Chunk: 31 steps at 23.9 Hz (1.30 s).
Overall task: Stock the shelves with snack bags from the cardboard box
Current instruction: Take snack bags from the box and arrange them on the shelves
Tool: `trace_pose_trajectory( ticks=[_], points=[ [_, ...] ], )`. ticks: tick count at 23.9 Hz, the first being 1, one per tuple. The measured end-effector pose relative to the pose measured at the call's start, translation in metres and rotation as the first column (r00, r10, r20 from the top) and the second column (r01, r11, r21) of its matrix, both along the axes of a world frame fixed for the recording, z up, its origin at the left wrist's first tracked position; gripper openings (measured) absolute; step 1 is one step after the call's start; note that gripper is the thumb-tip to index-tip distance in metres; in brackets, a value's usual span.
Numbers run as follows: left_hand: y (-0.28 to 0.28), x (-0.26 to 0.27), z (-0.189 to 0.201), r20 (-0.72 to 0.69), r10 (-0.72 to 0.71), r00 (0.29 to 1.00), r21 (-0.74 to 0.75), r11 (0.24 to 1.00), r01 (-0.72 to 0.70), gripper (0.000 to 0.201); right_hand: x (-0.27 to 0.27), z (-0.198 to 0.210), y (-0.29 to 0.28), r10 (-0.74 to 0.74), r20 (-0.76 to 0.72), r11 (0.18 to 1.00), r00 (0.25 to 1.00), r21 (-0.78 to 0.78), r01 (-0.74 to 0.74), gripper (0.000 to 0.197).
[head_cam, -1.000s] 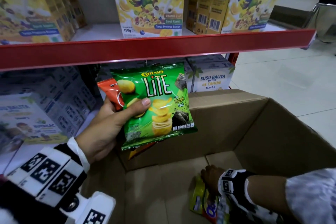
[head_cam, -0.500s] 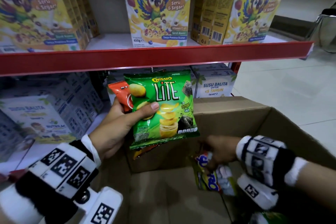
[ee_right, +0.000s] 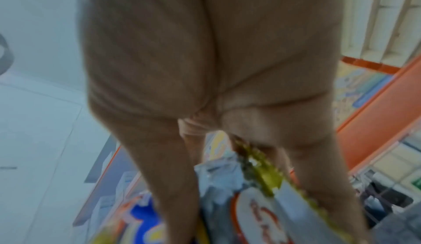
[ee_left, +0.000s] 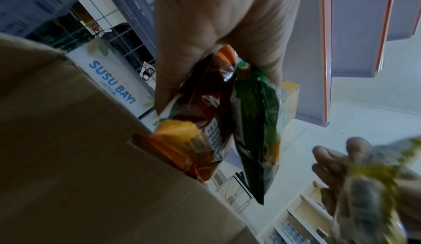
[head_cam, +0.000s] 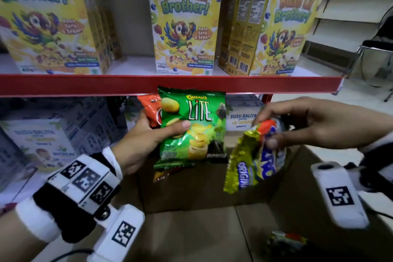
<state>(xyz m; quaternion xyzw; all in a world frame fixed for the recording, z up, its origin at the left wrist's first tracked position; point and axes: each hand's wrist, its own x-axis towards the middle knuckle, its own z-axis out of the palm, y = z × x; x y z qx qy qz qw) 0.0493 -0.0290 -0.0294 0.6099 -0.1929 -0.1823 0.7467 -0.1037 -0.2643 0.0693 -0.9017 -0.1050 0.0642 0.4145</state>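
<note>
My left hand (head_cam: 148, 134) grips a green Lite chip bag (head_cam: 193, 125) with an orange bag (head_cam: 150, 110) stacked behind it, just under the red shelf edge (head_cam: 170, 84). The left wrist view has both, the orange bag (ee_left: 200, 122) and the green bag (ee_left: 257, 131), hanging from my left hand (ee_left: 216, 32). To the right, my right hand (head_cam: 297, 125) pinches the top of a yellow snack bag (head_cam: 251, 159) with a silvery bag bunched against it, above the cardboard box (head_cam: 212, 229). The right wrist view is blurred; the yellow bag (ee_right: 259, 167) hangs between my fingers (ee_right: 173, 167).
Yellow cereal boxes (head_cam: 185, 21) stand on the upper shelf. White milk-formula boxes (head_cam: 242, 119) fill the lower shelf behind the bags. Another snack bag (head_cam: 285, 240) lies on the box floor at right. A chair (head_cam: 374, 53) stands on the tiled floor at far right.
My right hand has lifted the yellow bag out of the box up to the level of my left hand. The left hand kept its grip and rose slightly toward the shelf edge.
</note>
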Motion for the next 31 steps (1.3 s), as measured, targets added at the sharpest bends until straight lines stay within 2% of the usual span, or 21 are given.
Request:
trace_pose_trajectory(
  ticks=[4,6,8,11,14,16,19,21,22,25,28,29,31],
  points=[
    [-0.008,-0.017,-0.001,-0.047,-0.095,0.994,0.004,0.995,0.096,0.064,0.019,-0.02,0.005,-0.078,0.11,0.997,0.991,-0.002,0.079,0.042],
    [-0.008,-0.019,-0.002,-0.067,-0.128,0.99,-0.02,0.992,0.127,0.067,0.029,-0.031,0.008,-0.25,0.193,0.967,0.949,0.097,0.235,0.051],
    [-0.008,-0.018,-0.003,-0.101,-0.133,0.986,-0.051,0.99,0.128,0.076,0.034,-0.039,0.011,-0.37,0.23,0.923,0.9,0.202,0.328,0.054],
    [-0.008,-0.019,-0.006,-0.104,-0.127,0.986,-0.061,0.991,0.121,0.076,0.034,-0.048,0.013,-0.329,0.333,0.944,0.884,0.081,0.321,0.062],
    [-0.01,-0.021,-0.008,-0.085,-0.144,0.986,-0.016,0.99,0.143,0.071,0.033,-0.048,0.018,-0.308,0.328,0.939,0.893,-0.044,0.34,0.079],
    [-0.01,-0.023,-0.011,-0.1,-0.179,0.979,-0.013,0.984,0.179,0.076,0.036,-0.047,0.021,-0.334,0.339,0.928,0.879,-0.042,0.369,0.076],
    [-0.01,-0.024,-0.009,-0.12,-0.237,0.964,-0.05,0.971,0.232,0.104,0.036,-0.047,0.031,-0.365,0.436,0.912,0.822,-0.011,0.411,0.065],
    [-0.01,-0.021,-0.009,-0.104,-0.208,0.973,-0.045,0.978,0.204,0.115,0.036,-0.049,0.038,-0.359,0.511,0.907,0.781,-0.005,0.42,0.06],
    [-0.01,-0.019,-0.01,-0.094,-0.192,0.977,-0.029,0.981,0.19,0.116,0.037,-0.052,0.041,-0.356,0.538,0.912,0.764,0.022,0.41,0.057],
    [-0.012,-0.015,-0.013,-0.073,-0.164,0.984,-0.015,0.986,0.163,0.095,0.039,-0.06,0.05,-0.382,0.591,0.911,0.711,0.11,0.397,0.051],
    [-0.013,-0.013,-0.015,-0.08,-0.088,0.993,-0.098,0.992,0.08,0.085,0.039,-0.064,0.05,-0.532,0.517,0.84,0.671,0.219,0.497,0.063],
    [-0.013,-0.012,-0.014,-0.078,-0.054,0.996,-0.132,0.99,0.043,0.086,0.037,-0.065,0.048,-0.58,0.44,0.813,0.685,0.266,0.518,0.069],
    [-0.012,-0.008,-0.013,-0.062,0.007,0.998,-0.18,0.983,-0.018,0.086,0.034,-0.065,0.047,-0.599,0.217,0.783,0.77,0.357,0.509,0.075]
  ],
)
